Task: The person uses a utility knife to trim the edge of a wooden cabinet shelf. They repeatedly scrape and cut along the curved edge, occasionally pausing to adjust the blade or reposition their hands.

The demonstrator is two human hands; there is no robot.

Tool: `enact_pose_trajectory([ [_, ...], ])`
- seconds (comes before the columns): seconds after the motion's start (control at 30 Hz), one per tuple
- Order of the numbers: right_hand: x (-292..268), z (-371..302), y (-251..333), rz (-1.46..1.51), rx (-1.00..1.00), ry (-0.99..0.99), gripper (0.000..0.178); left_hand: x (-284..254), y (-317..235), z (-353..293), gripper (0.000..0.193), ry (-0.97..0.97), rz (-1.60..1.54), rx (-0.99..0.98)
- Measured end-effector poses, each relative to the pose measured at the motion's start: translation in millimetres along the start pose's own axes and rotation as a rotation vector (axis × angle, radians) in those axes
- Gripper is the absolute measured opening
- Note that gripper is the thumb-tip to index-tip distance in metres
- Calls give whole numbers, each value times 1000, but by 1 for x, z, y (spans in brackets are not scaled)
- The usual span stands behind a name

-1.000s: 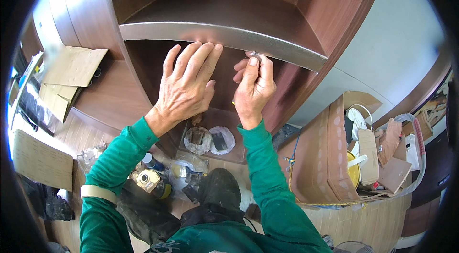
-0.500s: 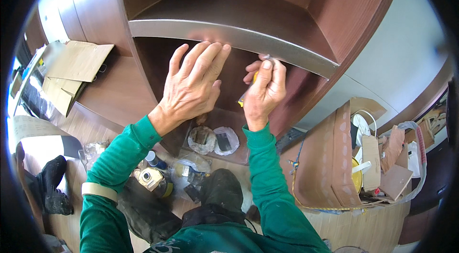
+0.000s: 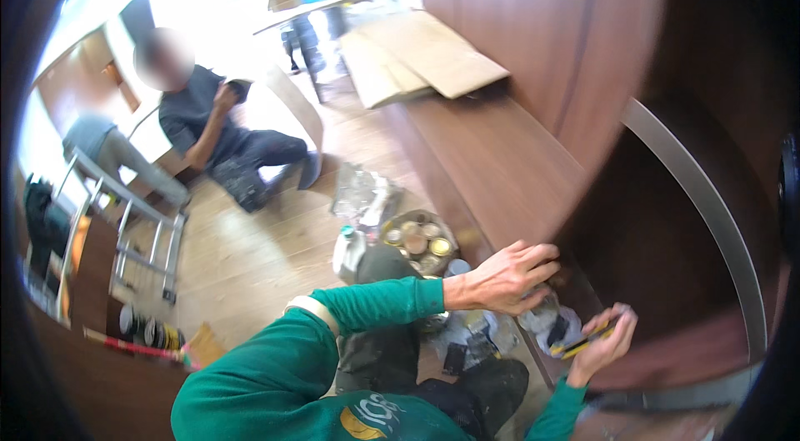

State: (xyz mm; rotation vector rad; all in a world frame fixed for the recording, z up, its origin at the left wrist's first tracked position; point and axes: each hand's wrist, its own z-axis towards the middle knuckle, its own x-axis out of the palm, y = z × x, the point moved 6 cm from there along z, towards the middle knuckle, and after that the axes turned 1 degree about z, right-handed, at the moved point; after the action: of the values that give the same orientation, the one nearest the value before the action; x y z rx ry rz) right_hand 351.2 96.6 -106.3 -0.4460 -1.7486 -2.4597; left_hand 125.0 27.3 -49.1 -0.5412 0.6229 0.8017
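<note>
My right hand (image 3: pixel 612 347) is closed around a slim yellow-and-black utility knife (image 3: pixel 587 337), low in front of the dark brown cabinet. My left hand (image 3: pixel 508 278) hovers beside it to the left, fingers loosely bent and apart, with nothing visible in it. Below and between the hands lie whitish plastic-wrapped bundles (image 3: pixel 542 320), partly covered by my fingers. A curved silver edge strip (image 3: pixel 708 182) runs along the cabinet shelf at the right, apart from both hands.
Cardboard sheets (image 3: pixel 433 49) lie on a low brown bench (image 3: pixel 492 166). A round tub of cans (image 3: pixel 417 224) and a white jug (image 3: pixel 350 253) stand by my knee. Leftward, a person (image 3: pixel 225 132) crouches near an aluminium ladder (image 3: pixel 137 224); another person (image 3: pixel 125 153) stands behind.
My view has swung left, bringing the room and two people into sight. My left hand has come off the silver strip; both hands are lower, the knife still in my right.
</note>
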Motion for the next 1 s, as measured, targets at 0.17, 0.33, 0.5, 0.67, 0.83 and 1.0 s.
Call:
enact_pose_trajectory([
  [0.17, 33, -70, -75, 177, 403, -30, 33, -25, 95, -145, 16, 60, -7, -535],
  [0.33, 107, -124, -97, 225, 566, 170, 33, -55, 107, -204, 17, -178, 33, -699],
  [0.5, 163, -179, -111, 240, 705, 238, 34, -62, 111, -217, 20, -35, 277, -711],
  [0.67, 195, -235, -120, 255, 750, 324, 36, -73, 112, -224, 23, -58, 248, -699],
  [0.83, 197, -246, -124, 226, 729, 323, 30, -70, 114, -226, 24, -4, 257, -759],
  [1.0, 191, -248, -113, 152, 619, 407, 24, -66, 114, -223, 26, 37, 263, -777],
])
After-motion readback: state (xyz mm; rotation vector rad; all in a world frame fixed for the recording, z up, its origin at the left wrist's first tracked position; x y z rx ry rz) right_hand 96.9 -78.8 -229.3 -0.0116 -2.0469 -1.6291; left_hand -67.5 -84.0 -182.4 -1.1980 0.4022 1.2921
